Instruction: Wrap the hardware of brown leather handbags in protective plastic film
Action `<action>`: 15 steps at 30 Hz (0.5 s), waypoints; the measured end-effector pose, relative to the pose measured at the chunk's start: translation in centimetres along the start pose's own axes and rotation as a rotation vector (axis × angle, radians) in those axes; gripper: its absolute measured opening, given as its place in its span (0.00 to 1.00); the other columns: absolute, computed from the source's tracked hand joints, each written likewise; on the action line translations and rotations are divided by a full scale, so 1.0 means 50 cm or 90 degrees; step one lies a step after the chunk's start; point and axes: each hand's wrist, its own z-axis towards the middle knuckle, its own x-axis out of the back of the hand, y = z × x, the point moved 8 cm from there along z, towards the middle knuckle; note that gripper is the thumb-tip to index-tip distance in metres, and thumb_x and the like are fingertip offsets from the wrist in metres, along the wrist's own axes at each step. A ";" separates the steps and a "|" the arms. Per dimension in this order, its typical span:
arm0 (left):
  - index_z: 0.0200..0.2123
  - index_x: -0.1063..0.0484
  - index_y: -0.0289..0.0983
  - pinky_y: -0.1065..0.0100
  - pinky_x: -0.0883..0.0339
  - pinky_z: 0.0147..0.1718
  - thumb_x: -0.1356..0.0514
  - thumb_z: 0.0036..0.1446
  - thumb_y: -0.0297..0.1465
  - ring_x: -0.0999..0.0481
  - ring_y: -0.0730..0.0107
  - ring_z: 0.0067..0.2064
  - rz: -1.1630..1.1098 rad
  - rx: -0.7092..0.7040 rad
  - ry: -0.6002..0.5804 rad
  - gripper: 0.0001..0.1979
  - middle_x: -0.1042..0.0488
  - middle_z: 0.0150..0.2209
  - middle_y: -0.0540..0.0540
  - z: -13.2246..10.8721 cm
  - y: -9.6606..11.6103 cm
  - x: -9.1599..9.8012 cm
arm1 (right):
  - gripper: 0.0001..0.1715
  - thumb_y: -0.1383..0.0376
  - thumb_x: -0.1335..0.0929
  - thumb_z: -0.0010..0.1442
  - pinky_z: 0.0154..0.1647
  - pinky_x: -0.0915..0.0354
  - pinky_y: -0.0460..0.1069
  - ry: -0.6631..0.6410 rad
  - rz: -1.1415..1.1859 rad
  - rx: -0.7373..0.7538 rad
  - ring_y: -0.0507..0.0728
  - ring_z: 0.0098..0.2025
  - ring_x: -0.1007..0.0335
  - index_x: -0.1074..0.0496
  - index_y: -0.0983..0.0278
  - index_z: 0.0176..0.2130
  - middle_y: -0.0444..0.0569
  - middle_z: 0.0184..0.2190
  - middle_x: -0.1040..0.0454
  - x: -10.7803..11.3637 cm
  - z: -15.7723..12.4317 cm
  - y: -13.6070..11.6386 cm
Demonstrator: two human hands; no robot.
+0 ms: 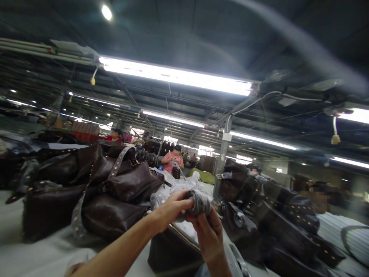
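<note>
In the middle of the head view, both hands hold a grey coiled roll in clear plastic (199, 203); what is wound inside is hard to make out. My left hand (174, 207) grips it from the left, thumb and fingers closed at its end. From below and the right, the fingers of my right hand (210, 231) curl around it. Under the hands stands a dark brown leather bag (170, 252) with a gold zip along its top. Crumpled clear plastic (175, 187) lies just behind the roll.
Dark brown studded bags (123, 182) are piled on the left of the white table (52, 257), and more bags (273, 219) lie on the right. A metal post (223, 161) rises behind. A person in pink (168, 163) works across the table; others sit at right. Tube lights (173, 75) hang overhead.
</note>
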 end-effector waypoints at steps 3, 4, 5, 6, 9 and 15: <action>0.33 0.33 0.34 0.73 0.46 0.23 0.39 0.49 0.39 0.36 0.77 0.23 0.020 0.002 0.000 0.14 0.33 0.26 0.51 0.011 -0.004 0.009 | 0.14 0.58 0.25 0.52 0.21 0.42 0.43 -0.067 -0.087 -0.036 0.48 0.23 0.37 0.24 0.62 0.37 0.43 0.23 0.26 0.008 0.003 0.003; 0.32 0.33 0.34 0.73 0.46 0.22 0.40 0.50 0.38 0.37 0.78 0.23 0.032 -0.010 0.000 0.13 0.34 0.26 0.51 0.015 -0.004 0.012 | 0.13 0.59 0.25 0.52 0.21 0.43 0.42 -0.073 -0.105 -0.052 0.47 0.22 0.39 0.24 0.62 0.37 0.43 0.21 0.28 0.013 0.005 0.004; 0.31 0.33 0.34 0.73 0.47 0.21 0.41 0.50 0.38 0.37 0.78 0.23 0.044 -0.022 -0.002 0.12 0.35 0.25 0.52 0.019 -0.004 0.013 | 0.13 0.59 0.25 0.51 0.20 0.44 0.42 -0.071 -0.114 -0.067 0.47 0.21 0.40 0.23 0.62 0.36 0.42 0.21 0.29 0.019 0.005 0.005; 0.31 0.34 0.34 0.74 0.47 0.21 0.41 0.50 0.38 0.38 0.78 0.23 0.055 -0.030 -0.006 0.11 0.35 0.25 0.52 0.022 -0.005 0.013 | 0.14 0.60 0.24 0.50 0.21 0.44 0.42 -0.059 -0.115 -0.078 0.46 0.21 0.41 0.23 0.62 0.36 0.41 0.20 0.29 0.025 0.005 0.007; 0.31 0.34 0.35 0.73 0.46 0.21 0.45 0.52 0.35 0.38 0.78 0.22 0.114 -0.025 -0.016 0.09 0.36 0.25 0.52 0.027 -0.015 0.011 | 0.17 0.61 0.23 0.46 0.21 0.43 0.40 0.001 -0.088 -0.089 0.45 0.21 0.42 0.23 0.61 0.37 0.40 0.21 0.31 0.040 0.000 0.011; 0.35 0.33 0.37 0.69 0.37 0.33 0.50 0.55 0.25 0.28 0.68 0.33 0.670 -0.137 0.062 0.08 0.28 0.31 0.48 0.010 0.026 0.022 | 0.16 0.57 0.22 0.46 0.12 0.54 0.38 -0.064 0.074 -0.273 0.42 0.14 0.53 0.25 0.63 0.32 0.35 0.14 0.38 0.013 -0.020 0.037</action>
